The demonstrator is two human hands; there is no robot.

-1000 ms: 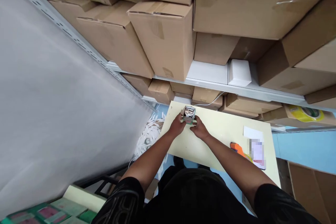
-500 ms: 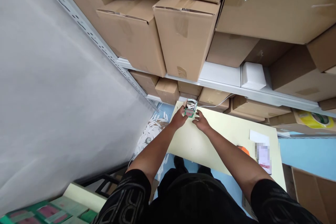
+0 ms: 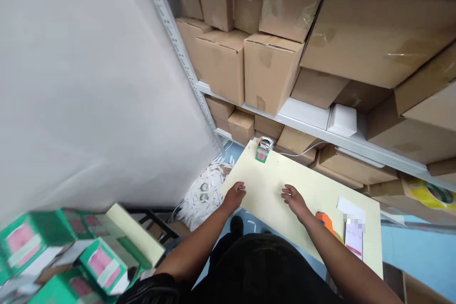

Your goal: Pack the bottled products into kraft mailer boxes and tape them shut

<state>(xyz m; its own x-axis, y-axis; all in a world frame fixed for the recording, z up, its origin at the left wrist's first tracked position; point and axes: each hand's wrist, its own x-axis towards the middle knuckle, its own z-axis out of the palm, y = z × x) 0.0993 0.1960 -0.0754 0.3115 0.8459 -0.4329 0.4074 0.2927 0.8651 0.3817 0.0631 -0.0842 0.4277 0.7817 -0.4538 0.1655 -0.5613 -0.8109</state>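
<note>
Cartons (image 3: pixel 269 73) pack the shelf (image 3: pixel 308 113) beyond the table (image 3: pixel 263 185), box (image 3: pixel 261 153) standing at the table's far-left corner, seemingly parked clear of left hand (image 3: pixel 235 194) and right hand (image 3: pixel 294 200), both loose-fingered, holding nothing!

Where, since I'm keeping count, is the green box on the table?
In the head view, the box sits by the far left corner of the table, beyond the left hand, near shelved cartons.
</note>
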